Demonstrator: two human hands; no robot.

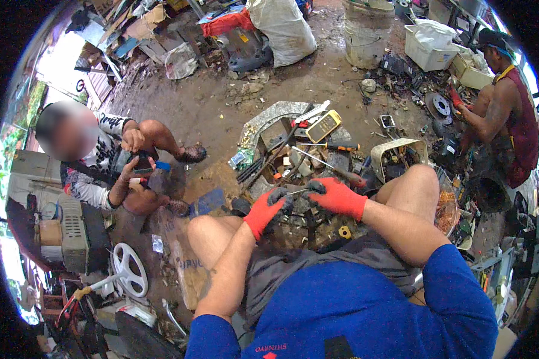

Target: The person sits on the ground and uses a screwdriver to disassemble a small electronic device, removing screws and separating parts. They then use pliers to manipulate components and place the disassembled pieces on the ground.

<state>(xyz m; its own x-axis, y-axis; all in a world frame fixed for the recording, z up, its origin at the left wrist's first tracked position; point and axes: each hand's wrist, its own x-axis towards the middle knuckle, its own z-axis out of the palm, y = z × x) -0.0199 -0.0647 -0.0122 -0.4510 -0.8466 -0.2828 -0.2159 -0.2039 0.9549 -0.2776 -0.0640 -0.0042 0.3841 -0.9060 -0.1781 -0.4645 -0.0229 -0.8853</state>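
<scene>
So I'm looking down at both hands in red and black gloves, right over a heap of scrap parts (293,173) on the dirt floor (209,102) between my knees. The left hand (269,206) is closed around a dark little part I can't make out, and the right hand (335,194) pinches a thin metal tool (296,192) whose tip touches that part. A screwdriver (335,146) with an orange-black handle lies just behind in the heap. One person sits to my left with a phone (142,163), another works far right.
</scene>
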